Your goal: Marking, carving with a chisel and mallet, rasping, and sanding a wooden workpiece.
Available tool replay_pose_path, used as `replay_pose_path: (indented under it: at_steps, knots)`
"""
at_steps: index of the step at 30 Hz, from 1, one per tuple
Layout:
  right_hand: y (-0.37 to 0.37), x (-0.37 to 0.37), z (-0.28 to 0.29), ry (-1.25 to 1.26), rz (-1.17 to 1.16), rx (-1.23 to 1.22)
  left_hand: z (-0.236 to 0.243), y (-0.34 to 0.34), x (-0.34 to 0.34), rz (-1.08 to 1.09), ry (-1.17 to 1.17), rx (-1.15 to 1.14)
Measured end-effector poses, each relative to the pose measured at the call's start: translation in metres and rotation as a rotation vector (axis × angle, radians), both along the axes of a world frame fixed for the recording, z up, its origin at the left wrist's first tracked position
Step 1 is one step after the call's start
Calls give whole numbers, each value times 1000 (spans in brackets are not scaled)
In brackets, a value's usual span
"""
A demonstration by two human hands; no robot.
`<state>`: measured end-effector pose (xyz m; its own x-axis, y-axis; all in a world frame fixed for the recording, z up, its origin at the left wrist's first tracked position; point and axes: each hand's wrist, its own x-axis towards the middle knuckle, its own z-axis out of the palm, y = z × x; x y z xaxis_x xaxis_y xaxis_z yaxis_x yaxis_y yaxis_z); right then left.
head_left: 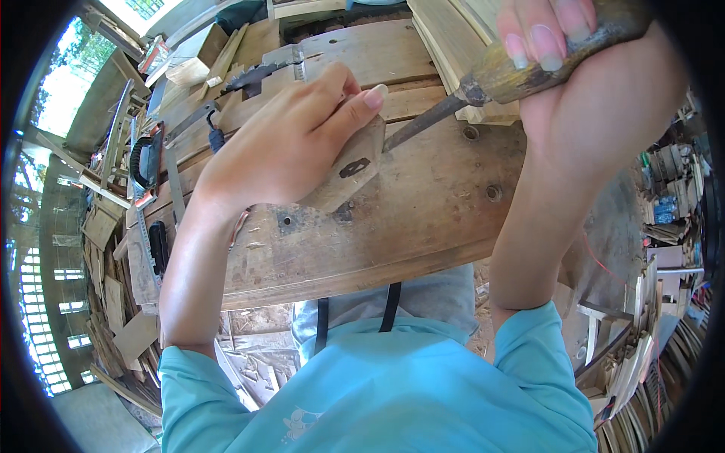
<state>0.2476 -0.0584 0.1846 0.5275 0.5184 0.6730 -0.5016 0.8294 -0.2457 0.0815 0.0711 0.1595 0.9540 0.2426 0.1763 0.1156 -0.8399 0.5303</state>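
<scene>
My left hand (291, 136) presses down on a small wooden block (332, 195) lying on the workbench (423, 234). A dark, rough slot is cut in the block's face. My right hand (555, 53) is closed round the worn wooden handle of a chisel (430, 121). The dark steel shaft slants down to the left, and its end meets the block's right edge. Whether the tip bites into the wood, I cannot tell. The left thumb lies along the block's top, while the other fingers curl over its far side, partly hidden.
A toothed saw blade (260, 74) lies beyond my left hand. Several hand tools, one a black-handled tool (158, 245), rest along the bench's left side. Light planks (445, 53) lie at the back right. Wood scraps (113, 302) are piled at the left.
</scene>
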Motion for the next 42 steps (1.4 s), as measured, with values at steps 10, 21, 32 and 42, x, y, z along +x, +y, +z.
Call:
replay_pose_path:
  at_steps: [10, 21, 32, 42]
  knots:
    - [6, 1, 14, -18, 253, 202, -13, 11, -12, -137, -31, 439]
    - [2, -10, 19, -64, -689, -445, -9, 9, -10, -77, 60, 464]
    - [7, -12, 11, -89, -633, -392, 0, -3, -7, 34, 110, 271]
    - [5, -5, 9, -156, -674, -320, -5, 0, -9, 19, 94, 238]
